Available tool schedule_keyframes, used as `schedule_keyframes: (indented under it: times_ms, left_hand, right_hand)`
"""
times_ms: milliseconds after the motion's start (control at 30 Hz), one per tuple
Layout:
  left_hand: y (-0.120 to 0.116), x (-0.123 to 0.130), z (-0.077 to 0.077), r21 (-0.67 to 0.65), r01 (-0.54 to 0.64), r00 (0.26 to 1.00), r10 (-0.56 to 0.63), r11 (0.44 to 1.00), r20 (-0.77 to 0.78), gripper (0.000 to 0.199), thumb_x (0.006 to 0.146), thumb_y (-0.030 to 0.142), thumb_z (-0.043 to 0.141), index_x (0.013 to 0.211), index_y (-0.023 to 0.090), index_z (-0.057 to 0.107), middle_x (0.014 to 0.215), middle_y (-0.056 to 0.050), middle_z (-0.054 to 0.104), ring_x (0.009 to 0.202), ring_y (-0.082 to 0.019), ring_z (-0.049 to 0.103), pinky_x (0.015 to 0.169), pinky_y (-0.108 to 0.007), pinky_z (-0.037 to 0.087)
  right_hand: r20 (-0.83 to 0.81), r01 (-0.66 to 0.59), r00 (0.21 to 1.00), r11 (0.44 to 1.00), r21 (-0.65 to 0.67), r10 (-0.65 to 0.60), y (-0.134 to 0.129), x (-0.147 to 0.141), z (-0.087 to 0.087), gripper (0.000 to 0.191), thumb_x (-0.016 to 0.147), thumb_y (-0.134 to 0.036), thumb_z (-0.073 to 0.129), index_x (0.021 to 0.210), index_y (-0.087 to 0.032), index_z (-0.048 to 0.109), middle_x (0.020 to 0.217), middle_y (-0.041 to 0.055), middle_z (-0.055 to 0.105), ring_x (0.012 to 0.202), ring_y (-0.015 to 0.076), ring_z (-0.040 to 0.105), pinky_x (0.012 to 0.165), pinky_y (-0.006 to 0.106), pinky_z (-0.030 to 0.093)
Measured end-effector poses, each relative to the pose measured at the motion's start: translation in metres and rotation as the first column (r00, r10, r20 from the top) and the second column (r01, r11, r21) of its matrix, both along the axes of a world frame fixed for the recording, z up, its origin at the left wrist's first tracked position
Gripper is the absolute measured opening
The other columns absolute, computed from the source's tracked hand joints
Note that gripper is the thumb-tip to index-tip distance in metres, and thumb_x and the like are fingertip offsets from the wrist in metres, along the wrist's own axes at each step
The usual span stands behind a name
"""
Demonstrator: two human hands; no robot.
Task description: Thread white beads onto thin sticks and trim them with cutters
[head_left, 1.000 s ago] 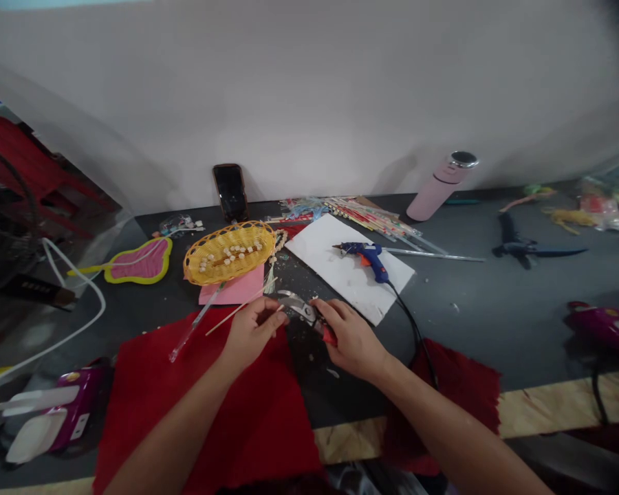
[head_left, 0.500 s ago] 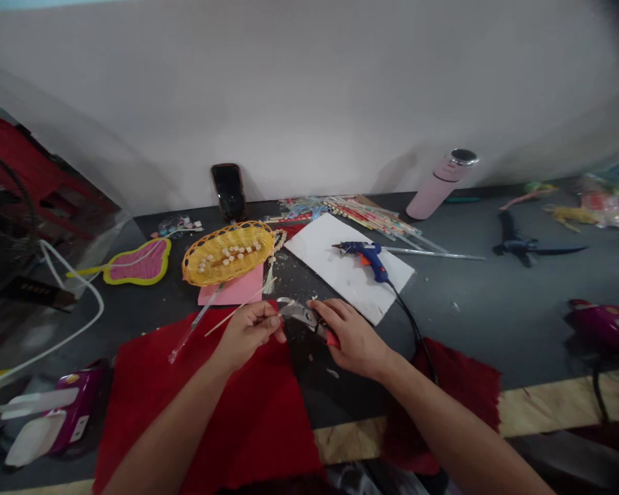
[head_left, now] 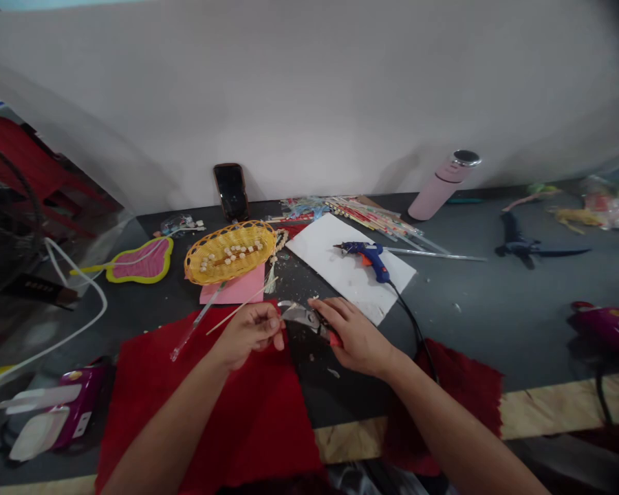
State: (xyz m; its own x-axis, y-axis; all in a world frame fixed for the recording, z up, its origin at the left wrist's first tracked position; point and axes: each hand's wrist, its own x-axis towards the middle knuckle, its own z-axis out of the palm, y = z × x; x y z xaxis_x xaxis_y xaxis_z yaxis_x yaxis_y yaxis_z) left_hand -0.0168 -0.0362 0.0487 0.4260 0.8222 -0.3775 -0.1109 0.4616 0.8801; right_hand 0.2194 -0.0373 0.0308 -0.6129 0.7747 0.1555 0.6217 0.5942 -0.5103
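Pruning shears (head_left: 300, 315) sit at the centre of the frame, with curved silvery blades parted and pointing left, and red handles mostly hidden. The right hand (head_left: 355, 337) wraps its fingers around those handles. The left hand (head_left: 252, 334), just beside the blade tips, presses thumb and forefinger together; anything between them is too small to tell. Pale lettering on the dark box (head_left: 41, 290), left of frame, is too blurred to read.

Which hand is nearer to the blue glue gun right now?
Right. The right hand, holding the cutters, is on the near side of the glue gun; the left hand is farther off, to its left, over the red cloth.
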Motion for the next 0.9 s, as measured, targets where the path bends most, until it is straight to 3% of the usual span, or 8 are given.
schedule_keyframes:
  times_ms: [167, 367, 500, 600, 733, 800, 900]
  left_hand:
    - [0.001, -0.003, -0.002, -0.102, 0.071, 0.993, -0.062, 0.992, 0.097, 0.034, 0.068, 0.040, 0.071, 0.068, 0.013, 0.050, 0.048, -0.004, 0.061, 0.031, 0.000, 0.021, 0.035, -0.017, 0.007]
    - [0.002, -0.003, -0.009, -0.075, 0.007, 0.999, -0.005, 0.997, 0.032, 0.028, 0.073, 0.035, 0.068, 0.071, 0.014, 0.050, 0.050, -0.002, 0.061, 0.033, -0.001, 0.022, 0.036, -0.017, 0.008]
    - [0.001, 0.003, -0.013, 0.126, -0.081, 0.989, 0.095, 0.989, -0.109, 0.024, 0.079, 0.035, 0.061, 0.074, 0.014, 0.053, 0.058, -0.002, 0.064, 0.037, -0.003, 0.031, 0.038, -0.016, 0.021]
    - [-0.001, 0.011, -0.014, 0.332, -0.142, 0.941, 0.231, 0.933, -0.247, 0.021, 0.080, 0.035, 0.059, 0.078, 0.014, 0.056, 0.067, -0.003, 0.066, 0.044, -0.006, 0.042, 0.045, -0.019, 0.033]
    - [-0.005, 0.015, -0.009, 0.475, -0.164, 0.861, 0.360, 0.865, -0.359, 0.017, 0.080, 0.033, 0.057, 0.079, 0.015, 0.058, 0.072, -0.003, 0.067, 0.048, -0.008, 0.046, 0.049, -0.020, 0.037]
    - [-0.005, 0.013, -0.007, 0.459, -0.130, 0.875, 0.320, 0.879, -0.364, 0.018, 0.080, 0.032, 0.057, 0.074, 0.015, 0.058, 0.069, -0.003, 0.067, 0.048, -0.008, 0.045, 0.047, -0.020, 0.035]
    - [-0.003, 0.008, -0.005, 0.303, -0.092, 0.951, 0.175, 0.949, -0.257, 0.021, 0.079, 0.034, 0.057, 0.070, 0.015, 0.053, 0.062, -0.002, 0.066, 0.040, -0.005, 0.036, 0.041, -0.018, 0.026]
  right_hand:
    - [-0.036, -0.045, 0.998, 0.999, -0.014, 0.044, 0.001, 0.002, 0.001, 0.073, 0.063, -0.007, 0.048, 0.134, -0.017, 0.033, 0.120, 0.0116, 0.048, 0.109, 0.0241, 0.045, 0.096, 0.041, 0.039]
    - [-0.033, 0.013, 0.999, 0.999, -0.037, -0.015, -0.006, -0.004, 0.002, 0.065, 0.066, -0.007, 0.047, 0.130, -0.016, 0.037, 0.114, 0.0118, 0.051, 0.105, 0.0234, 0.049, 0.093, 0.039, 0.043]
    - [-0.011, 0.081, 0.997, 0.996, -0.038, -0.081, -0.008, -0.008, 0.000, 0.062, 0.068, -0.007, 0.047, 0.129, -0.015, 0.038, 0.113, 0.0121, 0.051, 0.106, 0.0234, 0.048, 0.095, 0.039, 0.042]
    - [-0.023, 0.111, 0.993, 0.994, -0.013, -0.112, -0.007, -0.009, -0.004, 0.063, 0.068, -0.007, 0.047, 0.130, -0.014, 0.037, 0.116, 0.0124, 0.050, 0.109, 0.0237, 0.047, 0.096, 0.039, 0.041]
    - [-0.016, 0.128, 0.992, 0.992, 0.009, -0.127, -0.005, -0.008, -0.006, 0.066, 0.070, -0.008, 0.045, 0.134, -0.017, 0.033, 0.120, 0.0121, 0.049, 0.111, 0.0242, 0.045, 0.096, 0.041, 0.040]
    - [0.000, 0.112, 0.994, 0.994, 0.007, -0.112, -0.004, -0.007, -0.005, 0.067, 0.070, -0.009, 0.046, 0.135, -0.017, 0.032, 0.121, 0.0123, 0.048, 0.111, 0.0248, 0.045, 0.095, 0.042, 0.040]
    - [0.016, 0.078, 0.997, 0.997, 0.009, -0.079, -0.003, -0.004, -0.003, 0.070, 0.069, -0.009, 0.046, 0.136, -0.018, 0.031, 0.122, 0.0125, 0.048, 0.112, 0.0255, 0.044, 0.095, 0.044, 0.040]
